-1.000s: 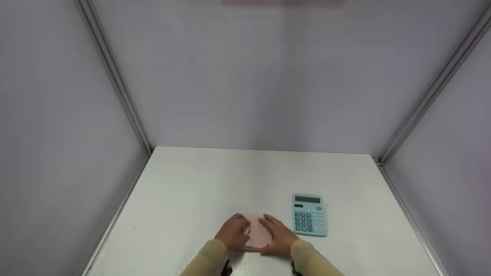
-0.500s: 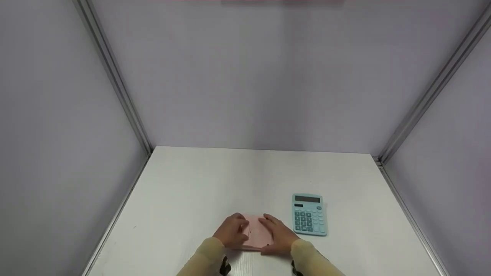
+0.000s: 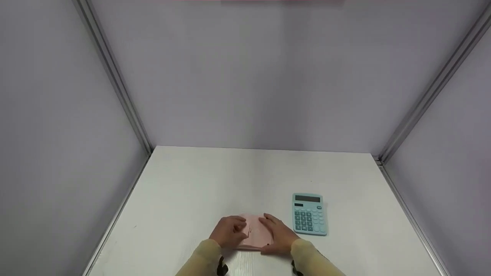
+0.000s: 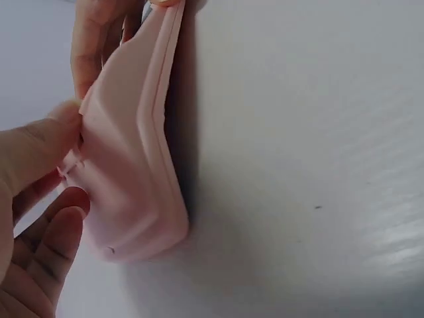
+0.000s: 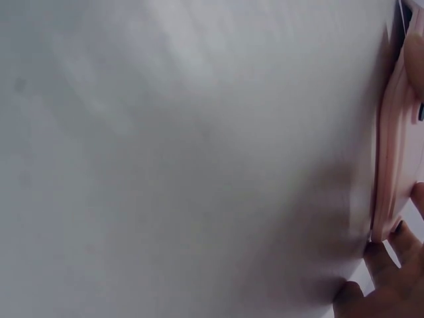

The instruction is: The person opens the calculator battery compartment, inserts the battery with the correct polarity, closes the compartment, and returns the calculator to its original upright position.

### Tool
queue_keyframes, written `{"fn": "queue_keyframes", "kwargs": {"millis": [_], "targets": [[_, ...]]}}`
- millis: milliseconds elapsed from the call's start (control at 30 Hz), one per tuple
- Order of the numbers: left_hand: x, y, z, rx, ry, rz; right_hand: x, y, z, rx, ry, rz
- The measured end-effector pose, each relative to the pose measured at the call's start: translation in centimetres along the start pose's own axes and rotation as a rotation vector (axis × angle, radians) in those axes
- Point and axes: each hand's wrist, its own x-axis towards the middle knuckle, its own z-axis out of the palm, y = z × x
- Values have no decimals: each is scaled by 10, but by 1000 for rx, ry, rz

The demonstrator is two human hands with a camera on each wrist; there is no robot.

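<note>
A flat pink case with rounded corners lies near the front of the white table. My left hand is at its left side, thumb and curled fingers pinching the edge of a raised part by a small dark mark in the middle. In the left wrist view the pink case shows a moulded surface and a seam along its side. My right hand grips the right side, thumb at the near corner and fingers over the far corner. Only a sliver of the pink case shows in the right wrist view.
A light blue calculator lies just right of my right hand, screen end away from me. The white table is bounded by a grey back wall and side walls with metal corner rails.
My left hand has shifted slightly left and its fingers have curled more at the case. The right hand, the case and the calculator stay in about the same place.
</note>
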Motion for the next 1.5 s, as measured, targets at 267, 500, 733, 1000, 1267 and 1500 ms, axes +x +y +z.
{"fn": "queue_keyframes", "kwargs": {"millis": [267, 500, 733, 1000, 1267, 1500], "targets": [[-4, -8, 2, 4, 21, -28, 0, 2, 2, -1, 1, -5], [-4, -11, 2, 21, 14, -75, 0, 1, -1, -13, 1, -19], [-2, -17, 2, 55, -12, -58, 1, 1, -2, -7, -7, -15], [-3, -18, 1, 37, -12, -51, 3, -13, -1, -135, 40, -149], [-6, -18, 3, 84, 20, -43, 5, -33, 2, -219, 144, -316], [-7, -12, 4, 126, 58, -20, 1, -34, 2, -169, 125, -299]]}}
